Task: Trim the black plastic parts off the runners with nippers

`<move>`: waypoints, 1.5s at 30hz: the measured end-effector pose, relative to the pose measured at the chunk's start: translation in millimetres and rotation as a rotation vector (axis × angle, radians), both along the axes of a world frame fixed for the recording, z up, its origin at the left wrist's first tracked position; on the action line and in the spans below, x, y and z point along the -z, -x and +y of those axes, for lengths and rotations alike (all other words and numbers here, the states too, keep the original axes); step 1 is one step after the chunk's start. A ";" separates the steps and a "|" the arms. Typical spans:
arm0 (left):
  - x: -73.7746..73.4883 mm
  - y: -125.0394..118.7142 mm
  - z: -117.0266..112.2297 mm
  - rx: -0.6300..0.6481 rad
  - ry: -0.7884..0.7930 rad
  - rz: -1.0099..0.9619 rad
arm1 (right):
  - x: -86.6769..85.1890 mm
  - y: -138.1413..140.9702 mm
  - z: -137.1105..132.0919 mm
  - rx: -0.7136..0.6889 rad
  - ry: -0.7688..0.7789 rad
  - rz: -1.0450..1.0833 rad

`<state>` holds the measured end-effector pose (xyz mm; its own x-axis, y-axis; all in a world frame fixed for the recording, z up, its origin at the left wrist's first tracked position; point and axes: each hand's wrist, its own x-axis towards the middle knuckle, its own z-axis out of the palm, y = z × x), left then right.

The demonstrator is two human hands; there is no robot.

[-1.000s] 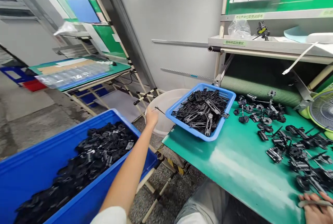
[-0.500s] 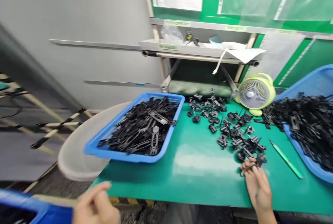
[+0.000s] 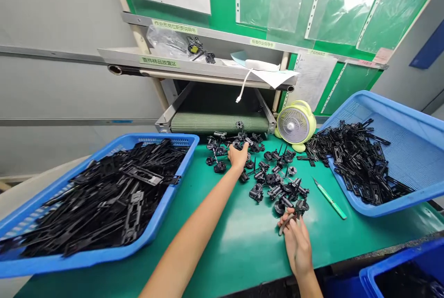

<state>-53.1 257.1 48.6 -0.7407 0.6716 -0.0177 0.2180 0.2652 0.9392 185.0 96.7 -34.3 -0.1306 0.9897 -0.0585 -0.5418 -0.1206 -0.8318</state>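
Several small black plastic parts (image 3: 274,180) lie scattered across the middle of the green table (image 3: 239,238). My left hand (image 3: 238,155) is stretched out to the far end of this scatter, with its fingers curled down onto the parts there; what it holds, if anything, is hidden. My right hand (image 3: 295,240) rests near the table's front edge. It grips a thin metal tool (image 3: 285,224) whose tip points at the nearest black parts.
A blue basket (image 3: 166,205) of flat black pieces sits at the left. Another blue basket (image 3: 412,150) of black pieces stands at the right. A green knife (image 3: 329,198) lies beside it. A small yellow-green fan (image 3: 295,124) stands at the back, by a ribbed conveyor (image 3: 218,122).
The view has swung right from the floor bins to the table. My left hand came from the pale tub at the left, drew back to the front edge, then reached out to the far parts.
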 end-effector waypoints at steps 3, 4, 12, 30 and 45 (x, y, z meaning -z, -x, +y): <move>9.8 11.2 17.6 -0.036 -0.001 0.012 | 0.3 1.0 0.5 -0.010 0.005 0.017; 11.5 15.7 21.3 -0.024 -0.005 0.012 | 0.5 1.1 0.6 -0.009 0.008 0.017; 22.6 40.6 6.8 0.197 -0.023 -0.014 | 3.4 0.7 -0.9 -0.007 0.020 0.028; 2.8 33.7 -92.7 0.200 -0.105 0.217 | 1.5 -5.1 -1.9 -0.006 0.026 0.009; -5.3 27.3 -85.6 0.193 -0.275 -0.285 | 4.3 -4.5 -1.3 -0.008 -0.006 0.041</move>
<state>-80.4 171.5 53.9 -0.5923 0.8057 -0.0043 -0.0389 -0.0232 0.9990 189.5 95.4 -38.6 -0.1403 0.9890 -0.0470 -0.5749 -0.1200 -0.8093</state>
